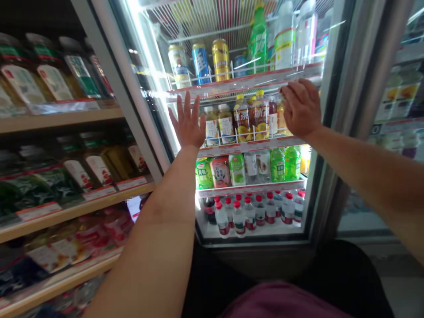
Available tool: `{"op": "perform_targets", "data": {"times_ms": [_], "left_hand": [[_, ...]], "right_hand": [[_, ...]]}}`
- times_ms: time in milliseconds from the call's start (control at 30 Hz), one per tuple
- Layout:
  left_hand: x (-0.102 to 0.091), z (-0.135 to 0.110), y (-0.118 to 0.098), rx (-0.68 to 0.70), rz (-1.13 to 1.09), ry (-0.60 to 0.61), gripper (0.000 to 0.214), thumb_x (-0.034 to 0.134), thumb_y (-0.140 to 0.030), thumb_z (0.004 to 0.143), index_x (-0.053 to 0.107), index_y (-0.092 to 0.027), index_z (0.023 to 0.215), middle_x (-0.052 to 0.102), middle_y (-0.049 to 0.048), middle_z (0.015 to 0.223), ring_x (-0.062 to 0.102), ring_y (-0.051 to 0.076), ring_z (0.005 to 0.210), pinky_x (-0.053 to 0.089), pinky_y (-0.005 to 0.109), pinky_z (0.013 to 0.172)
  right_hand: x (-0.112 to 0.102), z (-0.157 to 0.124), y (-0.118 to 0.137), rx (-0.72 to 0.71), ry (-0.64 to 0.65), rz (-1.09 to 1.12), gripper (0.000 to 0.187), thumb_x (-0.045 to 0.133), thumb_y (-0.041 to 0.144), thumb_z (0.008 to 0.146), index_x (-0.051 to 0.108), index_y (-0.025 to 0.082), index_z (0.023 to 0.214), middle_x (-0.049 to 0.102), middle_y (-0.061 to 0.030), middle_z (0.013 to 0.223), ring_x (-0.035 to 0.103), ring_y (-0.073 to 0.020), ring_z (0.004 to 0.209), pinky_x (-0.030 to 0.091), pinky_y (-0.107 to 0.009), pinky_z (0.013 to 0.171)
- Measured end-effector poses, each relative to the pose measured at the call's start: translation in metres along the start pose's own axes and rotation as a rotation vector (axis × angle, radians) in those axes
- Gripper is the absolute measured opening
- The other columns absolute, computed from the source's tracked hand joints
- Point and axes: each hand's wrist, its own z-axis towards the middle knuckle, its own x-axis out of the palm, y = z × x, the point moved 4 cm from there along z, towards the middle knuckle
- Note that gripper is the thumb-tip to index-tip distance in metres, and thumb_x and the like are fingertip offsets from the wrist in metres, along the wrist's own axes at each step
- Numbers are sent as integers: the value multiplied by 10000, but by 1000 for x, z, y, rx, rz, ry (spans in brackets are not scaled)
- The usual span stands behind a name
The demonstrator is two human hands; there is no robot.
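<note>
My left hand (188, 126) is raised with its fingers spread, in front of the lit drinks cooler (255, 244). It holds nothing and overlaps the left end of the shelf of bottled drinks (225, 123). Whether it touches glass I cannot tell. My right hand (302, 108) is up at the right side of the same shelf, its fingers bent and held together. Anything inside those fingers is hidden. Between the hands stand brown iced-tea bottles (260, 117) with yellow caps. Above them are a blue can (200, 64) and a gold can (221, 59).
Below are green bottles (277, 165) and, lower, several red-capped water bottles (239, 217). A green soda bottle (259, 39) stands on the top shelf. Wooden shelves (66, 117) of drinks line the left. Another glass-fronted cooler (397, 132) is at right. A phone-like lit screen (134, 208) shows behind my left forearm.
</note>
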Motion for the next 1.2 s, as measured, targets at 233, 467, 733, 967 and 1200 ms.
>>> {"op": "perform_targets", "data": {"times_ms": [233, 467, 733, 967, 1200], "left_hand": [[0, 0, 3, 12, 69, -18, 667, 503, -429, 1040, 469, -305, 1695, 285, -39, 1817, 78, 281, 1721, -45, 558, 1404], [1, 0, 3, 13, 65, -31, 658, 543, -334, 1061, 490, -312, 1717, 302, 2, 1816, 92, 299, 1717, -86, 551, 1397], [1, 1, 2, 0, 57, -13, 656, 527, -342, 1069, 484, -313, 1723, 276, -15, 1818, 59, 303, 1719, -41, 608, 1400], [4, 1, 5, 27, 67, -19, 659, 516, -328, 1066, 483, -286, 1724, 271, 2, 1821, 64, 301, 1718, -101, 584, 1390], [3, 1, 6, 46, 24, -69, 636, 542, -326, 1060, 522, -301, 1695, 326, 12, 1803, 115, 299, 1716, -63, 589, 1395]], "right_hand": [[12, -23, 10, -66, -19, 35, 621, 482, 340, 1016, 632, 118, 1576, 625, -175, 1583, 481, -427, 1540, 337, -635, 1349], [14, -4, 12, 252, -179, -34, 614, 394, 338, 1066, 546, 212, 1647, 553, -116, 1682, 385, -411, 1631, 299, -677, 1357], [-4, 18, 13, -158, 207, 13, 549, 450, 350, 1093, 575, 208, 1609, 572, -93, 1689, 406, -341, 1643, 307, -624, 1374], [0, 8, 7, 172, 2, -64, 614, 394, 334, 1070, 527, 202, 1654, 522, -121, 1715, 349, -418, 1655, 264, -708, 1368], [-6, 11, 8, -65, 266, 41, 609, 449, 365, 1062, 507, 292, 1663, 501, -38, 1744, 325, -344, 1680, 252, -587, 1411]]}}
